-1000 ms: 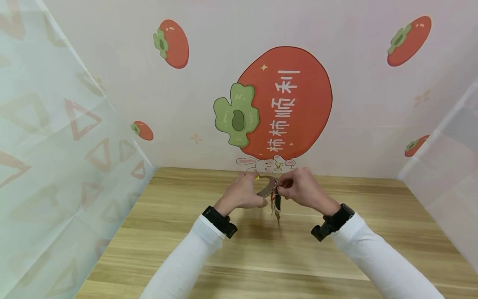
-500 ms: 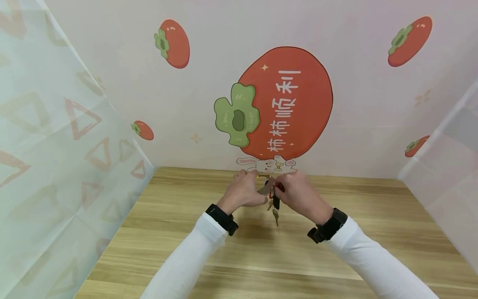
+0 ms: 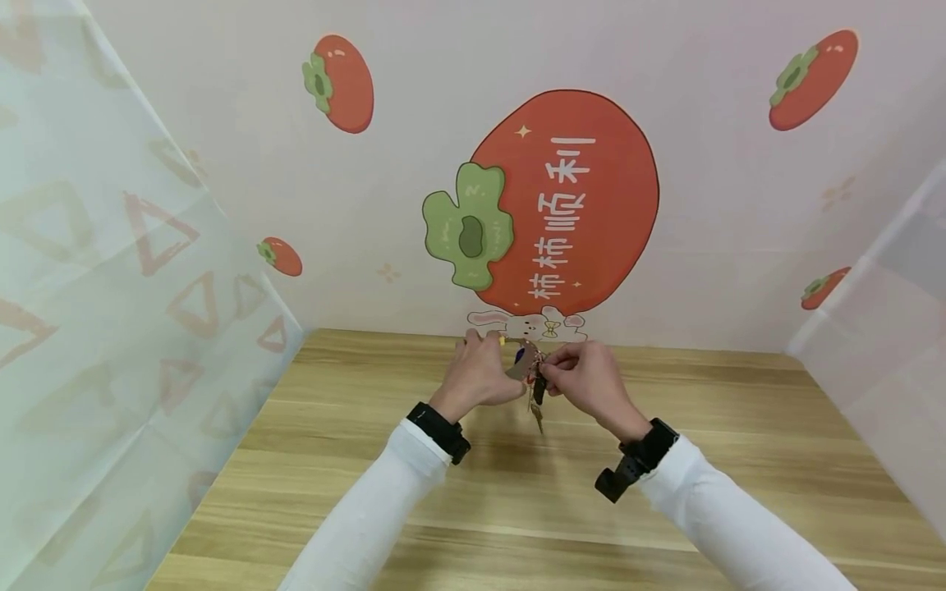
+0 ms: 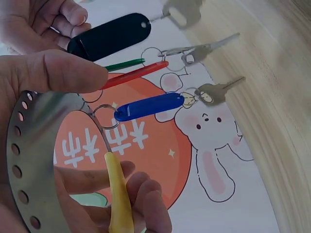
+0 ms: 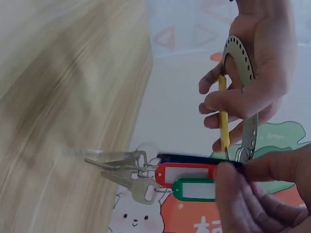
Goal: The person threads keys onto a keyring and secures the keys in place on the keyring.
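My left hand (image 3: 476,371) grips a curved metal key holder (image 4: 17,170), a flat band with a row of holes and a yellow sleeve (image 4: 118,194) on its thin rod. Its thumb lies along the band, with the fingers around the yellow side. A blue key tag (image 4: 150,107) hangs by a split ring from the holder. Red (image 5: 187,172) and green (image 5: 194,190) tags lie beside it. My right hand (image 3: 590,382) pinches a black key tag (image 4: 114,36) between thumb and forefinger, near the holder. Several metal keys (image 4: 214,92) dangle from the tags.
Below the hands is a wood-grain table (image 3: 517,509). A pale back wall (image 3: 709,205) with printed persimmons and a rabbit rises close behind them. Patterned side panels stand at the left (image 3: 96,328) and right (image 3: 894,328).
My right hand has shifted slightly left, along with the hanging tags and keys. The blue tag now shows inside the holder's curve. My left hand keeps its grip, moving only a little.
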Action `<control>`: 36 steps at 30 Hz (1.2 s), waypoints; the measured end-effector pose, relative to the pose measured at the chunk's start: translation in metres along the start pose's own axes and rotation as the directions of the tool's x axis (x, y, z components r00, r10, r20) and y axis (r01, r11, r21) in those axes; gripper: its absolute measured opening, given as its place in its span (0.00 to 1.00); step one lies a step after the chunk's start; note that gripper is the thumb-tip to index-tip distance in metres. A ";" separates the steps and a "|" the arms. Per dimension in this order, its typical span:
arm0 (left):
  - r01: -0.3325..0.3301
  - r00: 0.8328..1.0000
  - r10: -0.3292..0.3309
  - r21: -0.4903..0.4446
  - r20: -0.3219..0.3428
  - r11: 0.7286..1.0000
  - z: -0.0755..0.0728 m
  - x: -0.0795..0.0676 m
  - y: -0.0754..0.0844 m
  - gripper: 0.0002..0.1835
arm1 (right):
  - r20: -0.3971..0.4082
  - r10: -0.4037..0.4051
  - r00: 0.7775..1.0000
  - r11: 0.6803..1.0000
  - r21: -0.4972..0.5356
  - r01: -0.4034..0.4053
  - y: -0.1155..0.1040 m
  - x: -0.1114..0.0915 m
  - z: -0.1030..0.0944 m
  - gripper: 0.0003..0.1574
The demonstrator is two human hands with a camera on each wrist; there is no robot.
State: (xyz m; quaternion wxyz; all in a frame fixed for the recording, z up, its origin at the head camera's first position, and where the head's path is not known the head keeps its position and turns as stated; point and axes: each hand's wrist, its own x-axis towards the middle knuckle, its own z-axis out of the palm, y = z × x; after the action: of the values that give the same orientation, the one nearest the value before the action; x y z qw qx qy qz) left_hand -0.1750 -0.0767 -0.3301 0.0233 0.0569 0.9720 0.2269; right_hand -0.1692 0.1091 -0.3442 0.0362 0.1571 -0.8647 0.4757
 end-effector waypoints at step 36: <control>-0.022 0.998 0.021 -0.013 -0.067 1.000 0.000 -0.003 -0.004 0.45 | 0.022 -0.070 0.997 0.997 0.039 0.069 0.006 -0.008 0.002 0.05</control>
State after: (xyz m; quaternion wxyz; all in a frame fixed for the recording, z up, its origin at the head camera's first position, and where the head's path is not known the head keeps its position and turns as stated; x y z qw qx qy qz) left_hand -0.1725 -0.0800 -0.3320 -0.0114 0.0596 0.9699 0.2357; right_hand -0.1630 0.1127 -0.3521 0.0395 0.1933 -0.8497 0.4889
